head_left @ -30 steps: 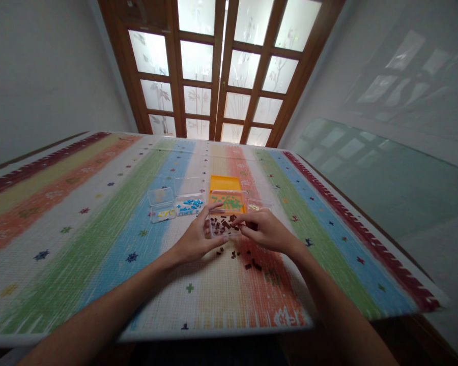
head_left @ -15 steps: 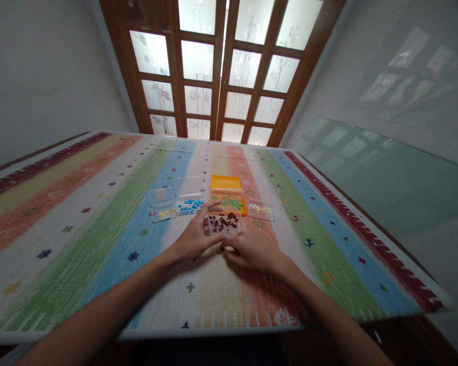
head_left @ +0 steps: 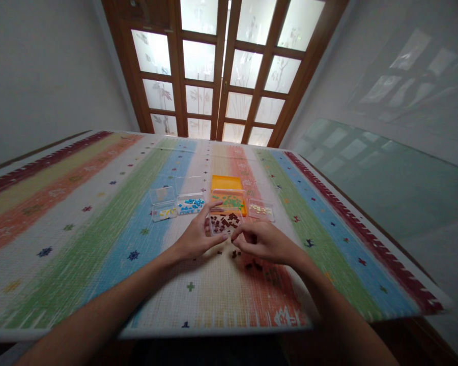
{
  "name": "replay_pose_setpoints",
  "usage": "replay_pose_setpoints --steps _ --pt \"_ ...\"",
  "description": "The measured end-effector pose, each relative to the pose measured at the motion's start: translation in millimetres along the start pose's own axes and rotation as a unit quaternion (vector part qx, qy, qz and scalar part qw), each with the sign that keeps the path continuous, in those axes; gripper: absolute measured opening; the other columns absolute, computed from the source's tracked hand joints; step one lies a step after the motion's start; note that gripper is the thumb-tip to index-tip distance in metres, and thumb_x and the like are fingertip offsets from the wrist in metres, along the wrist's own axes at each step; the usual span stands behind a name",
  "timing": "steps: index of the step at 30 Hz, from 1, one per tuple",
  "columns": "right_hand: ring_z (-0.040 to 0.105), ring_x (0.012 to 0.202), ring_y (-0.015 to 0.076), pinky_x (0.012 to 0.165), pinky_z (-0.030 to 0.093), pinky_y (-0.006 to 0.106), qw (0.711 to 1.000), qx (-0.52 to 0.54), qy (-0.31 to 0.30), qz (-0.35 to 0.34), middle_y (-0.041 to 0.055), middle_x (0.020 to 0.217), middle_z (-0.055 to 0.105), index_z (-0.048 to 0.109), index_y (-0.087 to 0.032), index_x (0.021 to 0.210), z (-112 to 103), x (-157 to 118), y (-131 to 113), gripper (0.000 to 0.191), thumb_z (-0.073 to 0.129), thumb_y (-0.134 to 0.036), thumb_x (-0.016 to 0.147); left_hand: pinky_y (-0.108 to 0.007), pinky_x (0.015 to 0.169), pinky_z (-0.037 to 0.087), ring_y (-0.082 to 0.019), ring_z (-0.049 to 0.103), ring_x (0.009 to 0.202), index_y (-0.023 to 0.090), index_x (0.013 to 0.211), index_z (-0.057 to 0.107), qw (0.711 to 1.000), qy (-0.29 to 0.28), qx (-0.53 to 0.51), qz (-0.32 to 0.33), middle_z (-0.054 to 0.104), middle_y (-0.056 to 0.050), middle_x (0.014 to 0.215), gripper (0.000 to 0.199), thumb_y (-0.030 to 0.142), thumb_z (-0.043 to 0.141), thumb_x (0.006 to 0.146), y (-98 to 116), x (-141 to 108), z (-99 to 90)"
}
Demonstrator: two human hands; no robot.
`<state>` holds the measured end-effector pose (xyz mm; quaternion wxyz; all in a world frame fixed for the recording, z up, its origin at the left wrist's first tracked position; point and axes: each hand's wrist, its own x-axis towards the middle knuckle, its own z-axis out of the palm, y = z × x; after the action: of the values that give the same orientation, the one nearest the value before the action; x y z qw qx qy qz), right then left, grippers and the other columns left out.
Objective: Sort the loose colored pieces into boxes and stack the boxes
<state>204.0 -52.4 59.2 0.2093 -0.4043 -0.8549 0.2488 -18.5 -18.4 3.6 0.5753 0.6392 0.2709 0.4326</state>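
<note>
My left hand [head_left: 196,238] is wrapped round the left side of a clear plastic box [head_left: 216,233], its thumb along the near edge. Small dark brown toy bricks [head_left: 229,221] lie loose inside the box. At the box's near right corner, my right hand [head_left: 265,242] has its thumb and forefinger pinched together; anything between them is too small to make out. Below it, several brown pieces [head_left: 235,253] are scattered on the striped tablecloth [head_left: 213,300].
Behind the held box, an orange box [head_left: 226,182] stands open with green pieces near it. To its left are open clear boxes with blue pieces [head_left: 191,205] and yellow pieces [head_left: 167,213]. A box of cream pieces [head_left: 261,209] sits to the right.
My right hand has shifted right and slightly up, away from my left thumb. Brown pieces on the cloth beneath it now show. My left hand keeps its hold on the box.
</note>
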Motion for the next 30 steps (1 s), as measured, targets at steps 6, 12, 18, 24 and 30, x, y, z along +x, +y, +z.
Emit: replay_pose_setpoints --steps 6,12,18,24,30 --pt "0.040 0.050 0.0084 0.056 0.028 0.022 0.995 -0.036 0.094 0.016 -0.0057 0.055 0.050 0.076 -0.016 0.089 -8 9 18 0.017 0.060 -0.021 0.090 -0.052 0.108 0.052 -0.027 0.067 0.120 0.028 0.140 0.045 1.000 -0.014 0.010 0.008 0.058 -0.012 0.139 0.075 0.023 0.084 0.076 1 -1 2.5" --pt "0.046 0.052 0.0092 0.058 0.029 0.022 0.993 -0.069 0.089 0.035 -0.0040 0.056 0.055 0.078 -0.016 0.091 -1 16 25 0.014 0.065 -0.015 0.087 -0.053 0.107 0.052 -0.028 0.066 0.120 0.027 0.139 0.045 1.000 -0.010 0.013 -0.010 0.055 -0.013 0.142 0.075 0.020 0.083 0.075 6 -2 4.7" --pt "0.045 0.051 0.0093 0.058 0.030 0.022 0.993 -0.073 0.089 0.039 -0.0041 0.056 0.055 0.079 -0.016 0.094 -1 15 26 0.016 0.064 -0.016 0.088 -0.052 0.106 0.054 -0.026 0.069 0.115 0.026 0.139 0.043 1.000 -0.016 0.003 -0.005 0.058 -0.012 0.138 0.075 0.018 0.082 0.075 4 -2 3.4" --pt "0.043 0.050 0.0093 0.057 0.029 0.023 0.993 -0.066 0.090 0.038 -0.0030 0.055 0.055 0.079 -0.014 0.090 -7 11 24 0.022 0.057 -0.014 0.087 -0.052 0.106 0.053 -0.027 0.068 0.116 0.027 0.139 0.044 1.000 -0.010 0.001 0.002 0.057 -0.012 0.138 0.074 0.021 0.084 0.076 2 -2 2.7" --pt "0.046 0.051 0.0095 0.057 0.031 0.023 0.994 -0.063 0.083 0.016 -0.0020 0.057 0.058 0.080 -0.015 0.094 -4 7 22 0.026 0.055 -0.015 0.086 -0.053 0.108 0.052 -0.027 0.068 0.118 0.027 0.139 0.044 1.000 -0.014 -0.015 -0.003 0.056 -0.013 0.141 0.075 0.022 0.084 0.076 1 -2 2.8"
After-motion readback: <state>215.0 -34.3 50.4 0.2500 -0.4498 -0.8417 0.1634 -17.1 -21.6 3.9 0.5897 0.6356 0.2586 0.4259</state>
